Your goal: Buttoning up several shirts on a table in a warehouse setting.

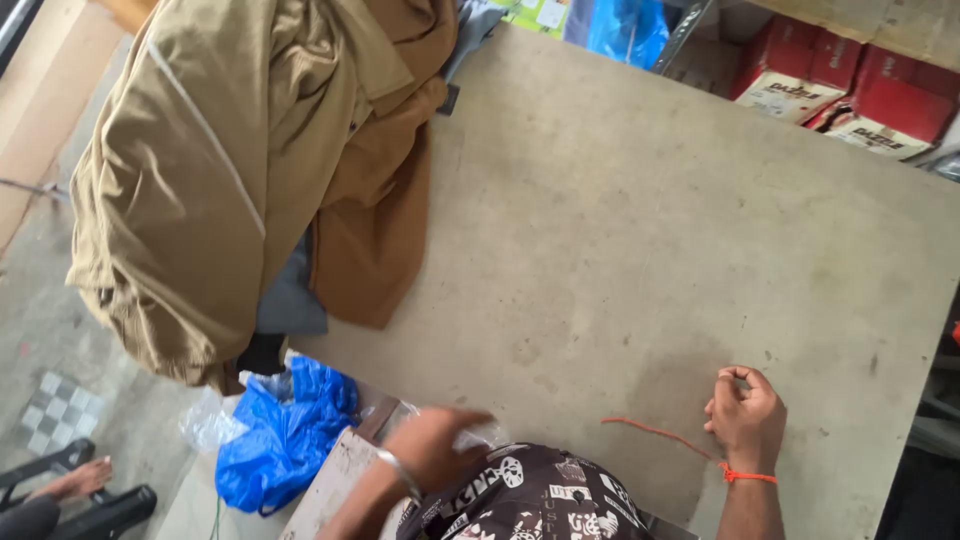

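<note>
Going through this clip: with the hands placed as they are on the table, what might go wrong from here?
The pile of brown clothes hangs over the table edge and might slide off. The right hand pinches a thin orange thread, which may slip free or snag. The left hand is blurred at the near edge, close to the blue plastic bag, which it may knock.

Table [640, 230] middle lies open for passage; heaped brown garments [250, 170] block its left end; red boxes [850, 90] beyond the far edge.

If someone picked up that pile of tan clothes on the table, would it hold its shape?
Probably not: the tan clothes lie in soft folds and droop over the table edge, so they would likely sag. Being bulky fabric, they seem unlikely to roll or break.
</note>
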